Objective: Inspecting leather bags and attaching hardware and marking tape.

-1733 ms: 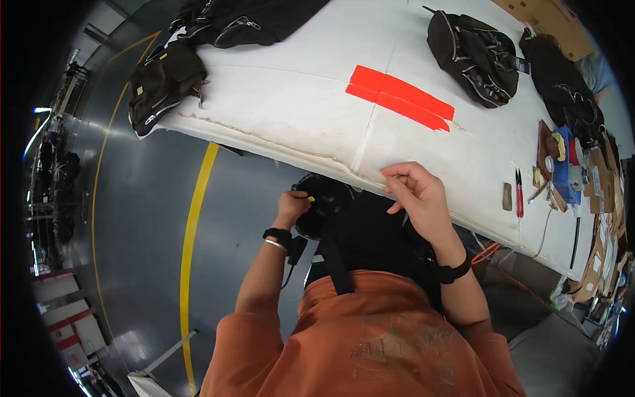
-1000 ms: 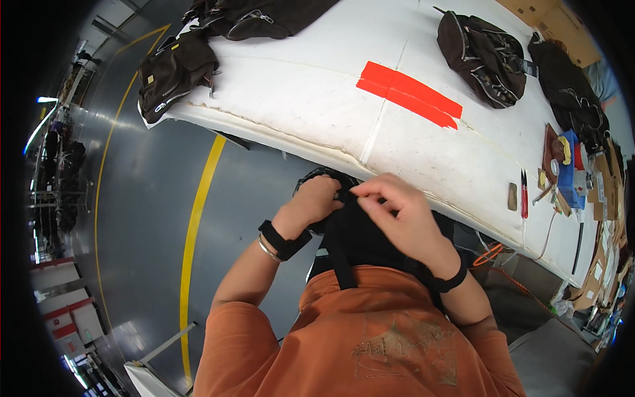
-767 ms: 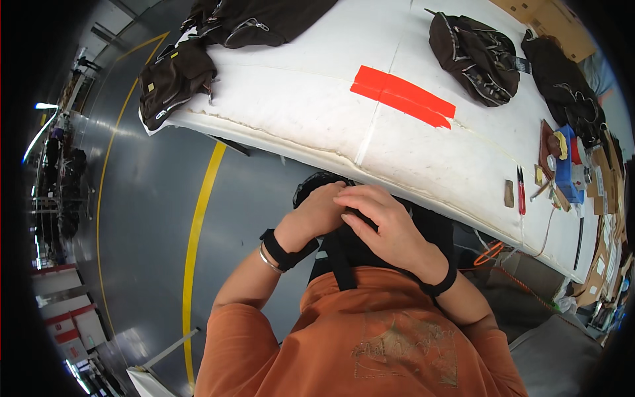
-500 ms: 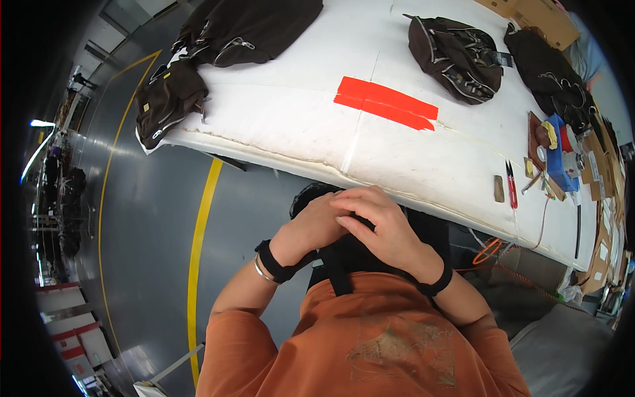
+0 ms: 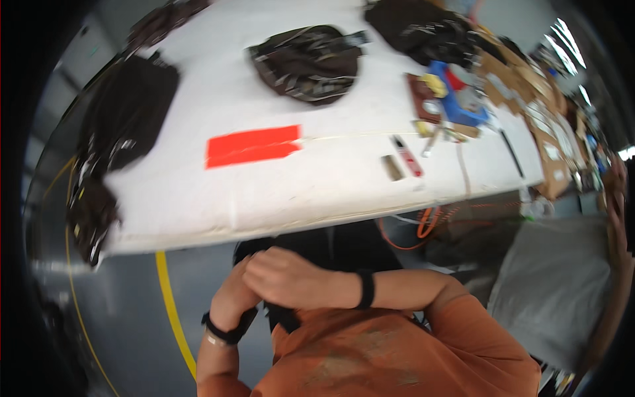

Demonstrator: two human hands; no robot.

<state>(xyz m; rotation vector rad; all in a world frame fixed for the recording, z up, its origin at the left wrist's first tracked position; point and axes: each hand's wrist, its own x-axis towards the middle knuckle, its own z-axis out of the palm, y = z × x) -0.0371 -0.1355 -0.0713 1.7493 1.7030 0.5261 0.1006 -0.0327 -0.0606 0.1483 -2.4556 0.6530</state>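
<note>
My right hand (image 5: pixel 286 274) lies over my left hand (image 5: pixel 233 292) in front of my lap, just below the near edge of the white table (image 5: pixel 178 198). The right fingers are bent together around the left hand. The left fingers are mostly hidden beneath them, and I see no object in either hand. Both wrists wear black bands. On the tabletop beyond lie a red tape patch (image 5: pixel 253 147) and a dark brown bag (image 5: pixel 311 66) with zips. Red-handled thread snips (image 5: pixel 408 157) rest beside a small brownish block (image 5: pixel 391 168).
More dark bags (image 5: pixel 132 109) lie at the table's left; another (image 5: pixel 423 30) is at the far right. A blue bin (image 5: pixel 456 99) with small items stands near cardboard (image 5: pixel 546 145). An orange hose (image 5: pixel 428 221) hangs below the edge, by a grey cloth-covered shape (image 5: pixel 552 284).
My view has swung right, so the table and bags appear farther left, with motion blur. My hands are still together, now lower and farther left in the picture.
</note>
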